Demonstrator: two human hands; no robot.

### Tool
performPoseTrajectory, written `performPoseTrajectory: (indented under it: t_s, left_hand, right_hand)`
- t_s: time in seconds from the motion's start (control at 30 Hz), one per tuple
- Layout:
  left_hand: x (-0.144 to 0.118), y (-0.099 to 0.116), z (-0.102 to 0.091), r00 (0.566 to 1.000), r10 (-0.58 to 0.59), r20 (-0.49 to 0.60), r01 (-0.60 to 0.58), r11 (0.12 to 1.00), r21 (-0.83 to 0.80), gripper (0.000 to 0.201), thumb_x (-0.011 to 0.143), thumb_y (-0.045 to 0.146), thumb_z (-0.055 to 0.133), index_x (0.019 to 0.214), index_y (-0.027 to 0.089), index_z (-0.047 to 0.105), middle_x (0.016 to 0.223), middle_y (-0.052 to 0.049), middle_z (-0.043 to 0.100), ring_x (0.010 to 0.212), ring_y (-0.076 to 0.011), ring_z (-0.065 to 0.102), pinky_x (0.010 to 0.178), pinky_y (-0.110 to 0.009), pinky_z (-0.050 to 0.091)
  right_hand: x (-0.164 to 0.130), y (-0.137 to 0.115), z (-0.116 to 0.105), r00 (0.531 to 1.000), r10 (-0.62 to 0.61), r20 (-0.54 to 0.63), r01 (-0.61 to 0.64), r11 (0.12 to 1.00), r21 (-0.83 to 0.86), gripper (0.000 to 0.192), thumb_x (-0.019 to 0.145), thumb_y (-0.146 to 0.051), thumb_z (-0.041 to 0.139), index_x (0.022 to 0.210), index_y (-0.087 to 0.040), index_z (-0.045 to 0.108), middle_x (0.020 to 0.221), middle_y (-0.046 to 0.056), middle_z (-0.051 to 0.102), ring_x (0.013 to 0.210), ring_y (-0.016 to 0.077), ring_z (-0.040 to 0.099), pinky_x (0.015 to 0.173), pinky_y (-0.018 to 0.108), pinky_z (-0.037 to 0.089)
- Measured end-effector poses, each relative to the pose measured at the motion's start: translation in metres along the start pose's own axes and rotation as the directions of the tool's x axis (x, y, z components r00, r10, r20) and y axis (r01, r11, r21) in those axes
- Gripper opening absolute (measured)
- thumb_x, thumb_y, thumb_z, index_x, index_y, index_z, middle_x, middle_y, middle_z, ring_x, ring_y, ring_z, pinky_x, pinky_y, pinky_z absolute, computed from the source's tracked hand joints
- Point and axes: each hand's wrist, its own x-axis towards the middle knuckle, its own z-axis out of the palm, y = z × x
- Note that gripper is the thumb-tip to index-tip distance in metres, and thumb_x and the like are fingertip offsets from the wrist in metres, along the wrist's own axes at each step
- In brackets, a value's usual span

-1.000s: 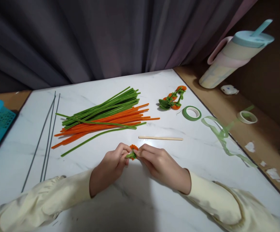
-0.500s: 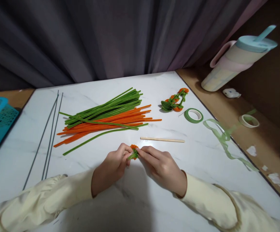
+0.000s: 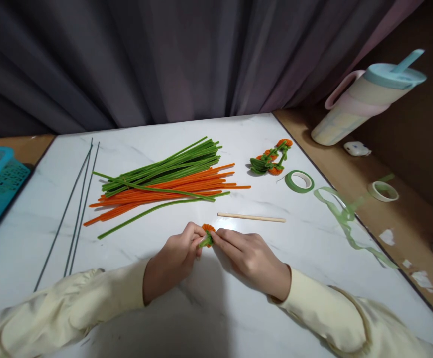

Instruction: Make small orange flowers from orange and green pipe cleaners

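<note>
A small orange and green pipe-cleaner piece [image 3: 208,228], shaped like a little pumpkin or flower, is pinched between my two hands. My left hand [image 3: 173,258] grips its left side and the green end, fingers curled. From the other side, the thumb and fingers of my right hand [image 3: 256,261] close on its green part. Fingertips hide some of the piece. Just beyond my right hand lies a thin wooden stick [image 3: 252,217]. Green pipe cleaners [image 3: 164,166] and orange pipe cleaners [image 3: 171,189] lie in bundles further back, with a single green pipe cleaner [image 3: 157,209] in front.
Finished orange and green pieces [image 3: 270,158] sit at the back right beside a roll of green tape [image 3: 299,181]. Loose green tape [image 3: 347,226] trails over the right edge. A tumbler [image 3: 362,104] stands beyond. Thin grey wires [image 3: 72,214] and a blue basket [image 3: 3,194] are leftward.
The view has shifted slightly. Both hands keep nearly the same pose around the orange and green piece, and nothing on the table has visibly been moved.
</note>
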Motion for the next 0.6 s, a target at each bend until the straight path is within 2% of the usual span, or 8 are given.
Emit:
performPoseTrajectory:
  t_s: [0.2, 0.47, 0.6]
  left_hand:
    - [-0.0013, -0.0002, 0.0011, 1.0, -0.007, -0.014, 0.008, 1.0, 0.015, 0.019, 0.091, 0.032, 0.027, 0.087, 0.02, 0.041, 0.062, 0.003, 0.051, 0.056, -0.0128, 0.051, 0.057, -0.023, 0.041]
    - [-0.0011, -0.0009, 0.0005, 1.0, 0.012, -0.007, -0.011, 0.999, 0.032, 0.018, 0.091, 0.031, 0.025, 0.096, 0.02, 0.039, 0.066, 0.002, 0.053, 0.06, -0.0131, 0.053, 0.06, -0.024, 0.042]
    - [-0.0018, 0.0027, -0.0027, 1.0, 0.009, 0.024, -0.009, 1.0, 0.014, 0.023, 0.092, 0.033, 0.026, 0.102, 0.019, 0.041, 0.07, 0.001, 0.054, 0.061, -0.0135, 0.052, 0.061, -0.024, 0.041]
  right_hand:
    - [0.0014, 0.0019, 0.0003, 0.999, -0.041, -0.004, 0.041, 0.999, -0.018, 0.033, 0.094, -0.01, 0.026, 0.101, -0.008, 0.059, 0.087, 0.011, 0.065, 0.072, 0.0151, 0.063, 0.05, 0.024, 0.047]
    - [0.0002, 0.0045, 0.001, 0.999, -0.031, 0.006, 0.031, 0.999, 0.027, 0.026, 0.094, -0.012, 0.035, 0.107, -0.008, 0.056, 0.086, 0.01, 0.063, 0.069, 0.0141, 0.062, 0.048, 0.023, 0.044]
    - [-0.0001, 0.0054, 0.0011, 1.0, -0.018, 0.023, 0.018, 1.0, 0.01, 0.028, 0.095, -0.013, 0.032, 0.108, -0.008, 0.056, 0.088, 0.01, 0.064, 0.069, 0.0137, 0.062, 0.046, 0.023, 0.044]
